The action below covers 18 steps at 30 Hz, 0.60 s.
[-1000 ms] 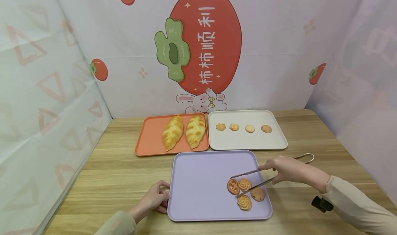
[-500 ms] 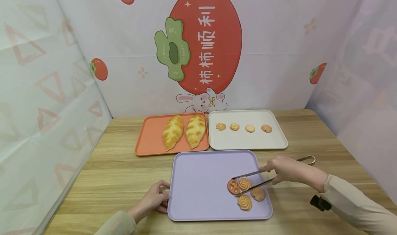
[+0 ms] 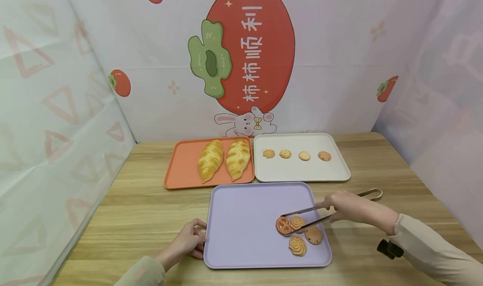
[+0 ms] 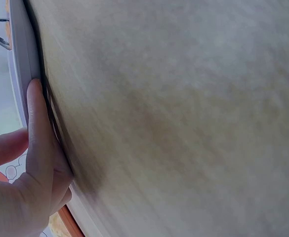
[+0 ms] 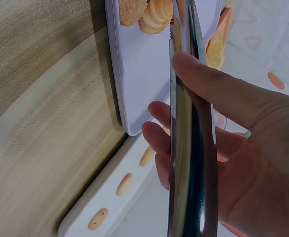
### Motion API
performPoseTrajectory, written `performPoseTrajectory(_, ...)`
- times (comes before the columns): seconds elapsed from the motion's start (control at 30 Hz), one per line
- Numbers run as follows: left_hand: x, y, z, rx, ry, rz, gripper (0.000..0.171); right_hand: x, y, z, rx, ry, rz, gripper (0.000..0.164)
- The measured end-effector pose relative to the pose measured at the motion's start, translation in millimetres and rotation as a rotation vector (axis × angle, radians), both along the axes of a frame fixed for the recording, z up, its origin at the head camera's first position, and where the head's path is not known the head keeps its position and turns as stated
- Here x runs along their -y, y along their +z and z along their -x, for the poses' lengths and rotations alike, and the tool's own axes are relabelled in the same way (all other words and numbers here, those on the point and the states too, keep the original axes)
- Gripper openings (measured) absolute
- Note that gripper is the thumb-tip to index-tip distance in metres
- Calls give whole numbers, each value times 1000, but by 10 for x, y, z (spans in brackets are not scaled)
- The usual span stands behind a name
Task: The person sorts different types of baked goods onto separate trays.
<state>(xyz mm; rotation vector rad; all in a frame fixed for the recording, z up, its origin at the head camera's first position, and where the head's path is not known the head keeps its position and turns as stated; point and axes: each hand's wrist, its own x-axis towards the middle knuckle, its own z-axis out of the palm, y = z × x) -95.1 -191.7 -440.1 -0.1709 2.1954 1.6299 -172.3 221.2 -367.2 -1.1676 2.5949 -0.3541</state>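
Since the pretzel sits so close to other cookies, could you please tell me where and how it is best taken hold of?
I would grip the pretzel by its far and near rims, bringing the tongs down from above and the right, where the right hand is. It looks flat and roundish, and a swirl cookie crowds its right side.

Booth-like set: printed hangings (image 3: pixel 154 38), wood-grain tabletop (image 3: pixel 143 210)
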Motion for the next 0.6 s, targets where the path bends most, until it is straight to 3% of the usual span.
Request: performPoseTrajectory(0.6, 9, 9, -3, -6, -11, -21, 33, -2, -10, 45, -28, 15, 69, 42)
